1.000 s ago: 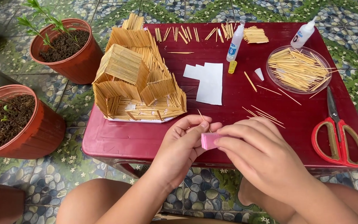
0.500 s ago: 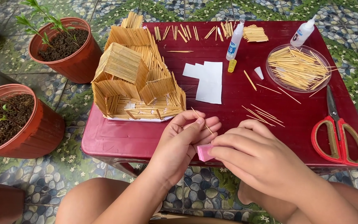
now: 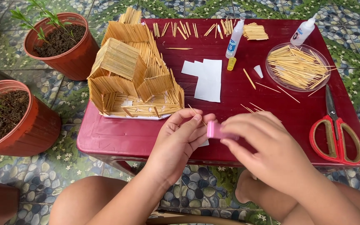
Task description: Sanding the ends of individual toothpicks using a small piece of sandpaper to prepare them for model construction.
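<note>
the dark red table (image 3: 271,141) spreads away from the hands, and up and left of them a toothpick house (image 3: 134,75) fills its near-left part, standing closest of all to the grip. beyond that, off the table's left side, two terracotta plant pots (image 3: 63,46) sit on the tiled floor. up and right of the grip lies a clear round dish of toothpicks (image 3: 298,66), and just right of the hands red-handled scissors (image 3: 334,133) lie near the table's right edge. white paper pieces (image 3: 207,79) and a glue bottle (image 3: 235,38) lie farther ahead, with loose sticks scattered between. the left hand (image 3: 180,146) pinches a thin toothpick (image 3: 197,116) between thumb and fingertips, closed on it; the right hand (image 3: 267,150) is clamped on a small pink block (image 3: 215,130), which sits between both hands over the table's front edge. since half a second ago the hands have lifted slightly and the pink block shows more plainly. open red tabletop lies left of the hands, below the house, and between the hands and the scissors.
</note>
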